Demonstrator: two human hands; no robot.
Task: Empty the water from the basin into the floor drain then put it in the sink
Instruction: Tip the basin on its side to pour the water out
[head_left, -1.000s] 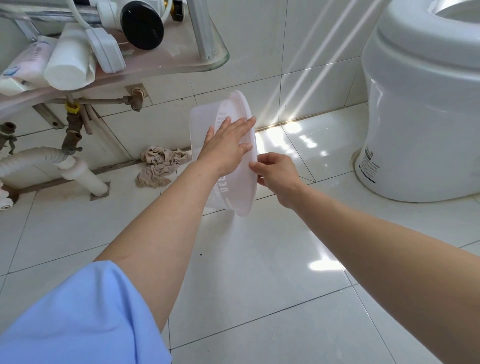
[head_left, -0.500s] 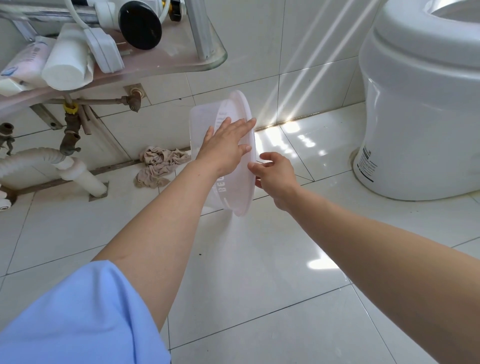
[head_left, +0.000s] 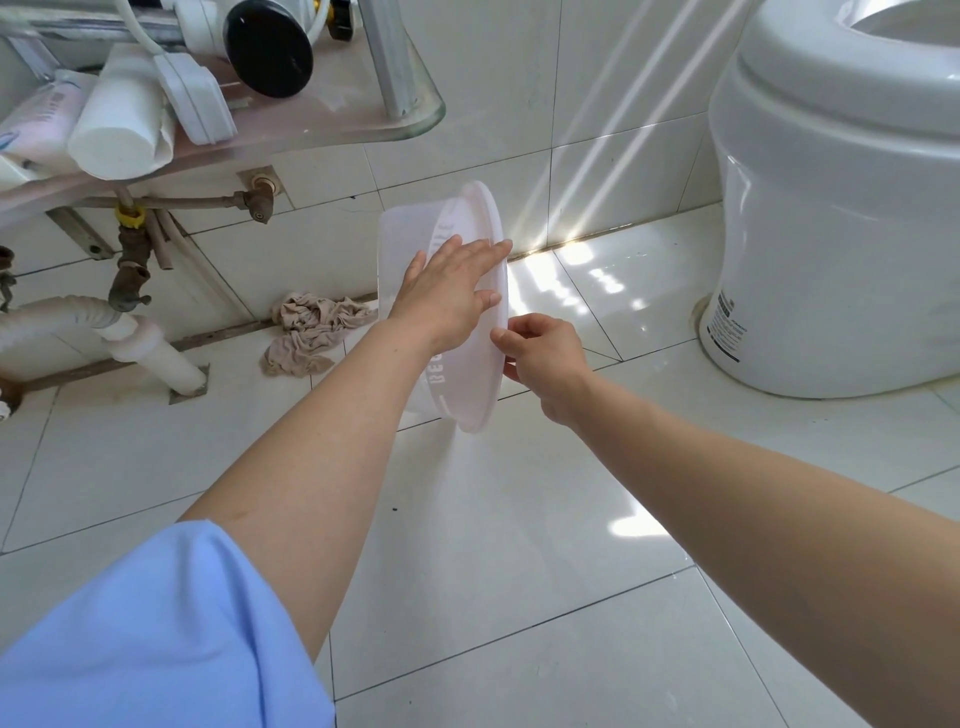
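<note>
A translucent white plastic basin (head_left: 470, 382) is tipped on its side above the floor tiles, its rim facing right and its base toward the wall. My left hand (head_left: 452, 291) lies flat with spread fingers against the basin's outer wall. My right hand (head_left: 543, 353) pinches the rim at its lower right. I see no water in the basin and none pouring. The sink bowl is out of view. A floor drain is not clearly visible.
A white toilet (head_left: 831, 208) stands at the right. A crumpled beige cloth (head_left: 311, 332) lies by the wall. At left, a glass shelf (head_left: 332, 124) holds bottles, with brass valves and a white drain pipe (head_left: 156, 353) beneath.
The basin and both hands have barely shifted. My right hand's grip on the rim has moved slightly lower.
</note>
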